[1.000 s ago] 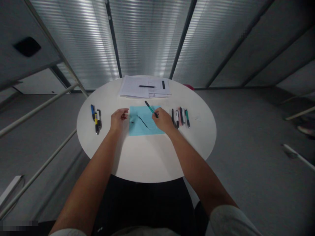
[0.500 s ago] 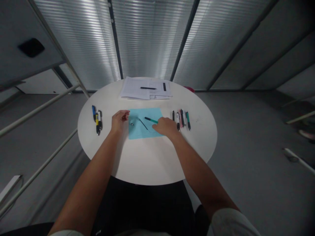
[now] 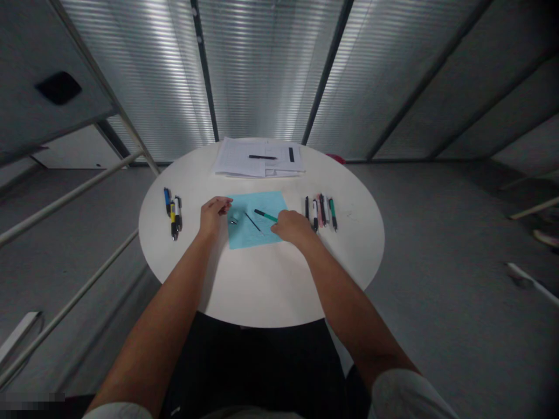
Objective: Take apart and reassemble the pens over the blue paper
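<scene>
On a light-blue sheet of paper (image 3: 244, 239) lies a thin dark pen refill (image 3: 254, 223). A small shiny metal piece (image 3: 233, 221), perhaps a pen tip, sits near the sheet's left edge. My right hand (image 3: 293, 227) is closed round a green pen barrel (image 3: 266, 216), whose dark end points up and left over the sheet. My left hand (image 3: 213, 215) rests at the sheet's left edge, fingers curled together and thumb side up. What its fingertips pinch, if anything, is too small to make out.
Several pens (image 3: 323, 210) lie in a row on the right of the round white table (image 3: 262, 291). Blue, yellow and white pens (image 3: 173, 220) lie at the left. Behind the sheet is a stack of papers (image 3: 240, 157) with a black pen (image 3: 262, 157) on top.
The blue sheet has turned slightly and shifted a little left, with the refill on it. The green barrel in my right hand has moved slightly left. My left hand has moved a touch right.
</scene>
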`<state>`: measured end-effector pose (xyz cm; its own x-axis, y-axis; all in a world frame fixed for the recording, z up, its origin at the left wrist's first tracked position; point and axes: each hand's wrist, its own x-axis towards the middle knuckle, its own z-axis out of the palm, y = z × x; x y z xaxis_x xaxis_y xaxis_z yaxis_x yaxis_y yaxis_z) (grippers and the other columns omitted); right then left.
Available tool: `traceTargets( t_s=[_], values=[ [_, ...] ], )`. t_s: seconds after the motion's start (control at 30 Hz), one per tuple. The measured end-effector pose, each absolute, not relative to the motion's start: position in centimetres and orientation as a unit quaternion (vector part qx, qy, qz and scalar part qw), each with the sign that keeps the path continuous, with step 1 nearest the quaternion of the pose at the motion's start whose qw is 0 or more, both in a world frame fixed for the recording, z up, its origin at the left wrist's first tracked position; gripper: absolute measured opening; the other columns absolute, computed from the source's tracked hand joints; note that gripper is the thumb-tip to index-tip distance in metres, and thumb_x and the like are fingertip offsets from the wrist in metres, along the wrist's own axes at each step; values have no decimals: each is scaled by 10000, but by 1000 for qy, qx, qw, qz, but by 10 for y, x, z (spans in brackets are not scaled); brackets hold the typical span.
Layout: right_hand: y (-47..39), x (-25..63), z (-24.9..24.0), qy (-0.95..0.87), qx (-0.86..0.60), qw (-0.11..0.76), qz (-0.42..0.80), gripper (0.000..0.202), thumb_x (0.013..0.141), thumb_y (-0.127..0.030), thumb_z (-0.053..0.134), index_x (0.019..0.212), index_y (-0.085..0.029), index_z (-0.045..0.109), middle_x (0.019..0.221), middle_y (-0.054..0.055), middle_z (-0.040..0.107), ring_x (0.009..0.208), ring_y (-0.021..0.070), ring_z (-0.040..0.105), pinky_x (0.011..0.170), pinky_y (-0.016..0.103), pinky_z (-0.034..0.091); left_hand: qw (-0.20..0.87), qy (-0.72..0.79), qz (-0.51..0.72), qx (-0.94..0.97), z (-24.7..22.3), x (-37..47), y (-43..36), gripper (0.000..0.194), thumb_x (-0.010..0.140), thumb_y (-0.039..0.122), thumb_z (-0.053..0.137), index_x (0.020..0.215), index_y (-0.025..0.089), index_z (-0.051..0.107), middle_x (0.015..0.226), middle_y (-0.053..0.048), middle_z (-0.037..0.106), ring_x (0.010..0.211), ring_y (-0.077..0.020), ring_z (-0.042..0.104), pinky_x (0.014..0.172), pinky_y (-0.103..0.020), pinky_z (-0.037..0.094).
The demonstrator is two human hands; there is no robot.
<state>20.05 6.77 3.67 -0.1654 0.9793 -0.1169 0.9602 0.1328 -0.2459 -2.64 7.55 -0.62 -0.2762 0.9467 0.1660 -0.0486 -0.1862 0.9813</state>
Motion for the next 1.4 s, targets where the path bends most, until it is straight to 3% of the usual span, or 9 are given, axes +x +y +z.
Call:
traceTargets(
  t_s=[0.1, 0.23, 0.3, 0.4, 0.57, 0.67, 0.8, 1.07, 1.4],
  values=[
    [77, 202, 36, -759, -599, 137, 215, 152, 819, -286, 537, 744, -168, 596, 768, 113, 662, 764, 222, 632, 659, 319, 452, 344, 522, 593, 508, -3, -23, 69, 165, 740, 328, 584, 770, 206, 691, 756, -34, 650, 728, -173, 580, 719, -322, 468],
    [81, 189, 32, -666, -482, 342, 455, 150, 895, -340, 431, 807, -221, 456, 635, -38, 515, 521, 105, 466, 510, 231, 371, 250, 530, 490, 645, 2, -11, 58, 223, 767, 365, 614, 883, 211, 726, 873, -47, 693, 839, -199, 593, 842, -350, 460],
    [78, 178, 27, -622, -415, 378, 546, 176, 888, -393, 460, 822, -234, 425, 646, -59, 491, 496, 89, 430, 481, 214, 345, 239, 519, 465, 677, 4, -5, 54, 257, 776, 396, 631, 925, 215, 736, 888, -48, 705, 848, -199, 599, 862, -350, 454],
    [74, 166, 20, -601, -378, 389, 587, 242, 878, -472, 482, 839, -244, 412, 689, -58, 499, 509, 91, 434, 461, 210, 330, 284, 497, 462, 678, 6, 0, 53, 260, 801, 423, 627, 861, 197, 740, 823, -49, 711, 799, -192, 612, 815, -337, 460],
    [74, 178, 21, -711, -455, 352, 405, 285, 922, -501, 455, 975, -231, 529, 745, -31, 589, 682, 130, 551, 622, 242, 431, 379, 489, 526, 583, 6, -1, 59, 246, 768, 404, 666, 790, 160, 689, 781, -60, 715, 705, -165, 612, 707, -306, 474],
    [74, 193, 27, -772, -469, 306, 299, 402, 972, -512, 353, 1128, -244, 610, 970, 6, 692, 895, 168, 630, 794, 288, 467, 417, 492, 553, 527, 6, -4, 62, 220, 735, 360, 697, 826, 161, 669, 826, -70, 729, 658, -135, 596, 643, -271, 463],
    [76, 204, 30, -819, -456, 266, 226, 410, 976, -468, 395, 1333, -354, 559, 1294, -14, 641, 1161, 208, 597, 953, 349, 457, 455, 456, 601, 474, 6, -8, 63, 225, 709, 338, 729, 846, 168, 675, 873, -72, 734, 619, -106, 585, 610, -245, 456],
    [76, 205, 29, -842, -464, 217, 169, 409, 985, -453, 405, 1344, -345, 568, 1136, 40, 704, 1013, 208, 638, 883, 334, 462, 476, 451, 607, 449, 4, -9, 64, 268, 677, 352, 770, 873, 171, 735, 822, -62, 727, 598, -97, 587, 607, -243, 463],
    [72, 201, 31, -847, -461, 208, 160, 426, 976, -490, 410, 1285, -292, 625, 1013, 54, 679, 889, 173, 610, 775, 274, 415, 427, 488, 561, 515, 9, -8, 58, 248, 713, 346, 733, 870, 155, 754, 662, -36, 671, 604, -133, 584, 578, -256, 420]
  ],
)
